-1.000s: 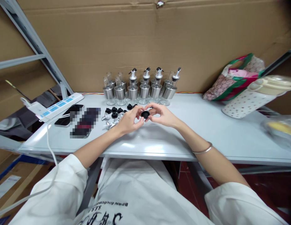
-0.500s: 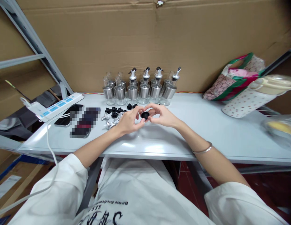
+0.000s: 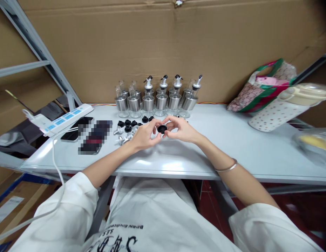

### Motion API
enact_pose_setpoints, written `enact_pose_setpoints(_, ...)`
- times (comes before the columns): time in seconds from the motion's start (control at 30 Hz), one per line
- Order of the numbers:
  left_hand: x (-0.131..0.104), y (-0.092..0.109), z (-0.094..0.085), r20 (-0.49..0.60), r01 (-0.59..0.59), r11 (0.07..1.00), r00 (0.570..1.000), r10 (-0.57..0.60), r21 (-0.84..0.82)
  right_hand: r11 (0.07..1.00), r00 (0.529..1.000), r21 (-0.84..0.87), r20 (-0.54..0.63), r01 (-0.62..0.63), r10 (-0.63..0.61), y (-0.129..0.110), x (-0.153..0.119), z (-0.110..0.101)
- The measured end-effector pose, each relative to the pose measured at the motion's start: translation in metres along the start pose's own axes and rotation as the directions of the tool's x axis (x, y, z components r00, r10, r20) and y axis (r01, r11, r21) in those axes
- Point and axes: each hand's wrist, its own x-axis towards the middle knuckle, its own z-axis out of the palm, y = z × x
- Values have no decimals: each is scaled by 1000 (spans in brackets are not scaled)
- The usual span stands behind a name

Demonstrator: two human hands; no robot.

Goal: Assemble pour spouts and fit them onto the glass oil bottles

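Between the fingertips of both hands is a round black bottle stopper (image 3: 162,129), held above the table. My left hand (image 3: 146,134) pinches it from the left, and my right hand (image 3: 180,129) grips its other side. Several more black stoppers (image 3: 128,123) lie on the table just beyond my left hand, with silver pour spouts (image 3: 122,140) beside them. Behind my hands stand glass bottles with steel sleeves (image 3: 148,103) in rows. Some carry a silver pourer with a black flap (image 3: 163,81); others have bare necks. My fingers partly hide the held stopper.
On the left of the table (image 3: 231,150) lie a phone (image 3: 76,130), a blurred-out dark device (image 3: 93,141) and a white power strip (image 3: 69,118) with a cable. A spotted flask (image 3: 277,112), patterned bag (image 3: 257,89) and wrapped bowl (image 3: 314,145) are at the right. Cardboard (image 3: 131,42) rises behind.
Almost nothing differs. The black stopper and my fingertips have shifted very slightly to the left; both hands keep their hold on it.
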Motion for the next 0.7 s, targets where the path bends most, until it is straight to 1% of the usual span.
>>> enact_pose_setpoints(0.17,0,0,1,1,21,1000,1000,-21,3,1000,1000,18,-9,-22,22,2,-1,0)
enact_pose_setpoints(0.27,0,0,3,-3,24,999,1000,-24,-26,999,1000,30,2,-28,28,3,-1,2)
enact_pose_setpoints(0.43,-1,-2,5,-5,31,998,1000,-31,-60,998,999,65,33,-4,2,3,0,3)
enact_pose_setpoints(0.6,0,-2,5,35,38,996,999,-35,-82,998,998,55,59,5,-8,1,0,4)
enact_pose_setpoints(0.7,0,-2,4,41,42,996,998,-39,-73,999,998,33,55,26,-27,-2,0,4)
